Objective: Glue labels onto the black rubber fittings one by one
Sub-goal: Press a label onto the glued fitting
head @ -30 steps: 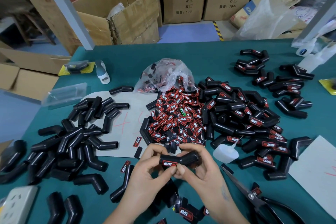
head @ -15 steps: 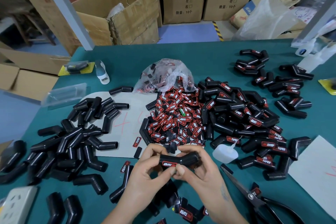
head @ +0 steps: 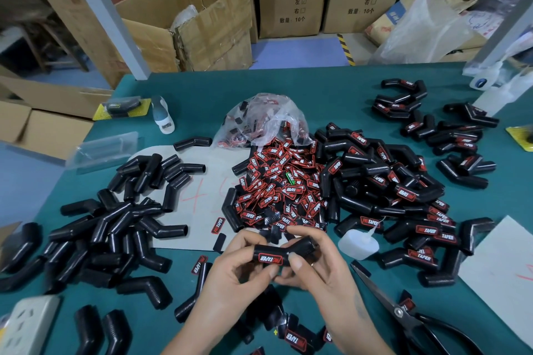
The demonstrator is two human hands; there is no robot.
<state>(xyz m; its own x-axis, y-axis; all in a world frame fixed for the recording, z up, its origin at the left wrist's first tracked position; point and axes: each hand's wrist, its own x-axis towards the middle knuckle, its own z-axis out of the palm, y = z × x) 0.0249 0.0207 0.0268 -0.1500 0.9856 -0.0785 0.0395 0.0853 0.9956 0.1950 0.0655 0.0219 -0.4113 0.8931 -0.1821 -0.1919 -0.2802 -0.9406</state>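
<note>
Both hands hold one bent black rubber fitting [head: 300, 248] above the table's near edge. A red and black label [head: 270, 258] sits on its left half, facing me. My left hand [head: 230, 277] grips the left end, fingers curled over the top. My right hand [head: 314, 265] grips the right half, its thumb lying against the label's right end. A heap of loose labels [head: 282, 190] lies just beyond. Unlabelled fittings [head: 115, 225] are piled at the left, labelled fittings [head: 403, 196] at the right. A small white glue bottle [head: 359, 243] stands right of my hands.
Black scissors [head: 403, 314] lie at the near right. A clear bag of labels [head: 265, 121] sits behind the heap. A white power strip [head: 26, 326] is at the near left. More labelled fittings [head: 438, 124] are spread at the far right. Cardboard boxes [head: 202, 23] stand beyond the teal table [head: 331, 89].
The fitting has turned slightly in my hands, so the label faces me more fully. My hands stay in about the same place.
</note>
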